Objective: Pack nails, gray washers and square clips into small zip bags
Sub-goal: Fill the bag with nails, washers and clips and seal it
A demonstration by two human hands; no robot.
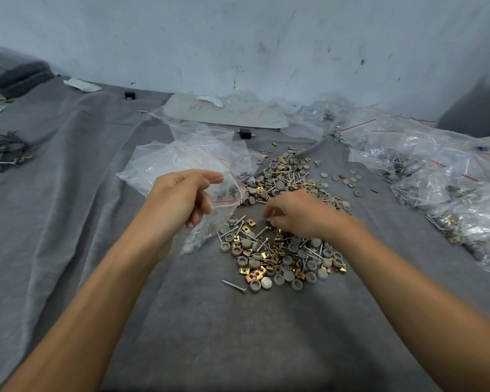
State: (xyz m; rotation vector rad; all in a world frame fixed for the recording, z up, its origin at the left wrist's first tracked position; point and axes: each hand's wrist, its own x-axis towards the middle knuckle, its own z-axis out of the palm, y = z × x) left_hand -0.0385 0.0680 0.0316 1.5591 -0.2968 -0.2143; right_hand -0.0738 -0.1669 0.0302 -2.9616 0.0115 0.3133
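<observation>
Pinching a small clear zip bag with a red seal line [227,193] at its mouth with the left hand [181,199], thumb on top and fingers curled beneath, wrist bent towards the middle. Hanging crumpled just beside and partly over a loose heap of steel nails, round gray washers and brass square clips [280,256] on the gray cloth-covered bench [68,236]. Hard to tell whether the grayish shapes seen through the film lie inside the bag or behind it.

Resting palm down on the heap's far edge with the right hand [297,213], fingers curled under and mostly hidden by the knuckles; cannot tell whether gripping a piece or only touching. Both forearms bare, cut off by the lower edge.

Just nearer than the heap, a single silver nail [234,286] apart from the rest. Beyond the hands, a second scattered heap of the same parts [280,176]. Left of that, a loose stack of empty clear zip bags [181,154]. Along the right, a drift of filled clear bags [436,176], with nails and clips dimly visible inside, running out of view. Far left, a blurred bundle of dark ties [9,148]. Behind all, a scuffed white wall [238,38].
</observation>
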